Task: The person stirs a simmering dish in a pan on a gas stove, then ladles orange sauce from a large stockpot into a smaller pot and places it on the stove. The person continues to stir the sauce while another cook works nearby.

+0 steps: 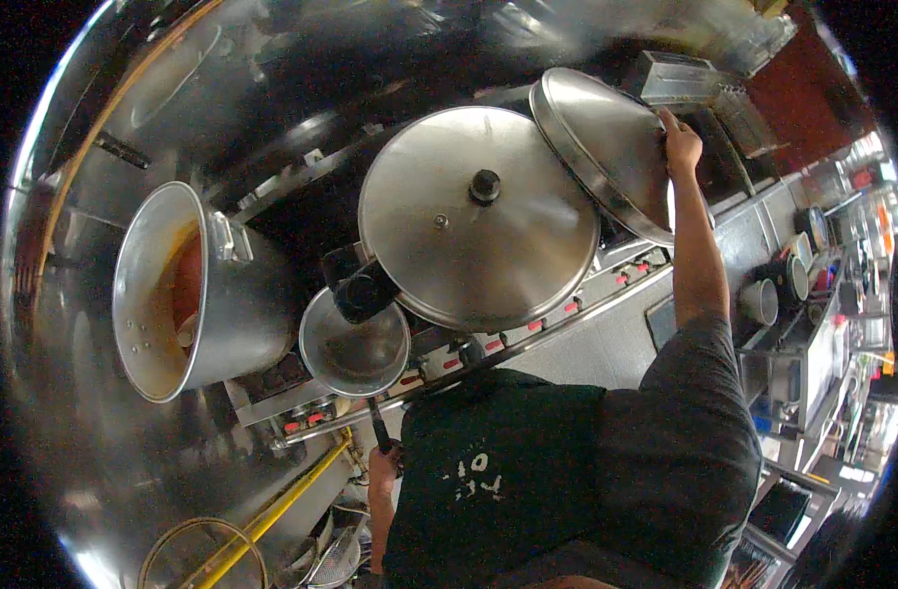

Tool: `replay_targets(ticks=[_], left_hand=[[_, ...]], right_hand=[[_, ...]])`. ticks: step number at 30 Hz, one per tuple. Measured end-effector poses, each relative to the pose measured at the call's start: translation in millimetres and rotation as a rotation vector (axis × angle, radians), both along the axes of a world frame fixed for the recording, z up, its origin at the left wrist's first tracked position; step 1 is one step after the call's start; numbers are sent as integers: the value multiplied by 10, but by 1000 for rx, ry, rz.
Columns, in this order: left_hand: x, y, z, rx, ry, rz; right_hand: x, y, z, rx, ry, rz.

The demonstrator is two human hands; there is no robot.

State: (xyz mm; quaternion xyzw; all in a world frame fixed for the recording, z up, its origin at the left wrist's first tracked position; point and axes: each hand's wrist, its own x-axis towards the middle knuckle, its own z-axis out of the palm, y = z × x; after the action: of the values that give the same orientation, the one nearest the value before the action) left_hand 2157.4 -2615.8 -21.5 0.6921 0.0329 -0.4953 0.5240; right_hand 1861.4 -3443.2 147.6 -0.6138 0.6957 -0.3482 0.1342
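My left hand [385, 467] grips the black handle of a metal saucepan [355, 342], held over the stove's front left part. The saucepan's inside looks bare, though the black handle [361, 294] of a large pressure cooker covers part of its rim. My right hand [683, 147] reaches far to the right and holds a large round metal lid [603, 140], tilted up on its edge; the fingers' exact grip is partly hidden. Between my hands sits the pressure cooker's domed lid [464, 250], closed, with a black knob [484, 185] and a small valve.
Left on the stove stands a tall aluminium stockpot [246, 302] with reddish-orange liquid inside. Red burner knobs [535, 325] line the stove's front edge. A yellow pipe [294, 489] slants at lower left beside a round strainer rim [202, 521]. Pots [758, 302] crowd a rack on the right.
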Motion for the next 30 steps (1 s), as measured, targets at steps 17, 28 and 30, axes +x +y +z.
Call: replay_targets(ticks=[17, 28, 30], left_hand=[[102, 47, -34, 14, 71, -65], [524, -139, -240, -1, -231, -341], [671, -114, -241, -51, -273, -366]], right_hand=[[930, 729, 1004, -423, 215, 393], [4713, 5351, 1363, -389, 120, 1807], [5356, 5612, 1406, -292, 409, 1739]])
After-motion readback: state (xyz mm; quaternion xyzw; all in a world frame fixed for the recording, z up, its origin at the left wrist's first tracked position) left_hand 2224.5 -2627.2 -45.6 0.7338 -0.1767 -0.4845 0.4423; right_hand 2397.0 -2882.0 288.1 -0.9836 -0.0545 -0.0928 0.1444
